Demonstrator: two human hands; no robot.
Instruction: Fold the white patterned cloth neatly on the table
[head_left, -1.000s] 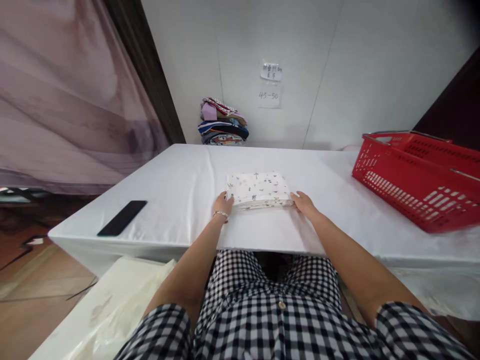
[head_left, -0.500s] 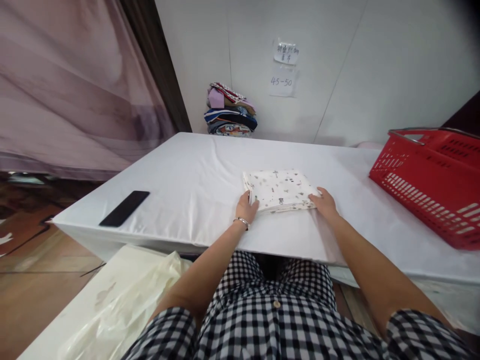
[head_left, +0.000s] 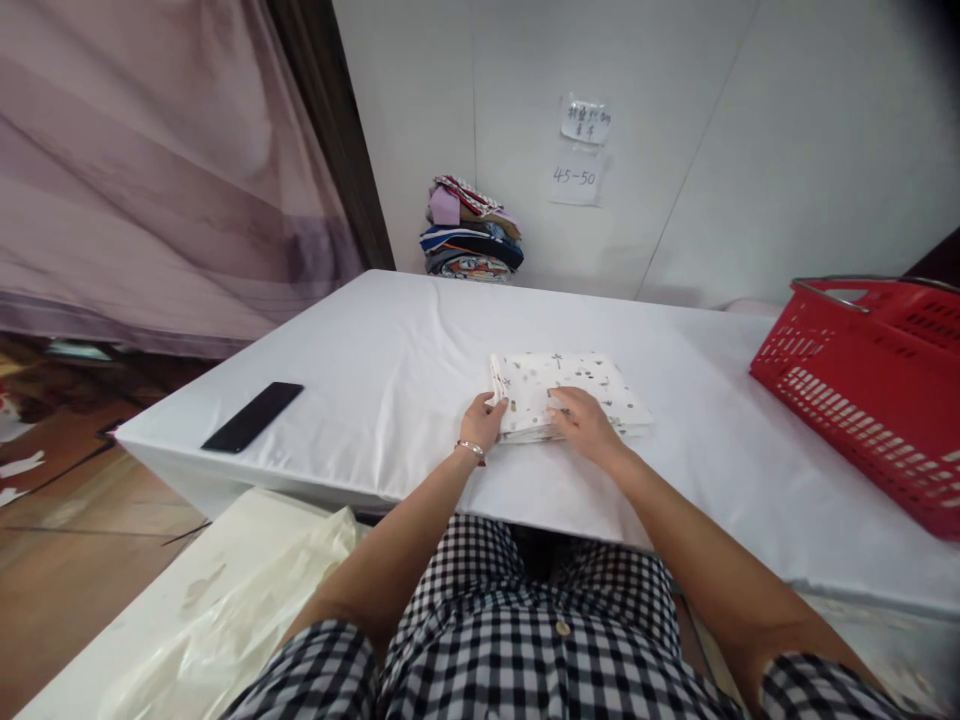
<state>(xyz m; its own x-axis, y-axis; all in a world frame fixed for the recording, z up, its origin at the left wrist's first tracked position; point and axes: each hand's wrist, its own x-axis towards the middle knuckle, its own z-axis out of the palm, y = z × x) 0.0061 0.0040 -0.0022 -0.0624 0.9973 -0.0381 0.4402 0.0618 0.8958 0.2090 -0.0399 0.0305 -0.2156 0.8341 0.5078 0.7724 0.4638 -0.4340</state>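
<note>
The folded printed cloth (head_left: pixel 566 394) lies flat on the counter (head_left: pixel 375 370), a little right of its middle and toward the near edge. It is a white, roughly square pad of several soft layers, dotted with small dark and coloured motifs, its layered edges showing along the near side. The left hand (head_left: pixel 482 420), with a thin bracelet at the wrist, grips the cloth's near left corner, thumb on top and fingers curled at the edge. The right hand (head_left: pixel 583 424) rests palm down on the near part of the cloth, fingers spread flat and relaxed, pressing rather than clutching.

The counter is covered with a smooth white sheet, faintly creased, that hangs over the near edge. A black phone (head_left: pixel 253 416), slim and glossy, lies flat near the left corner, well apart from the cloth. At the right stands a red plastic basket (head_left: pixel 862 400) with slotted walls and a metal handle. At the far edge, against the wall, is a stack of folded clothes (head_left: pixel 471 230) in mixed colours, blue, pink and patterned. The wall is plain white panelling, with two small paper notes (head_left: pixel 581 150) stuck above the stack. A mauve curtain (head_left: pixel 150 170) hangs at the left, beside a dark post, over a wooden floor. Near and low on the left lies a crumpled cream plastic bag (head_left: pixel 217 620). The person wears a black-and-white checked garment.
</note>
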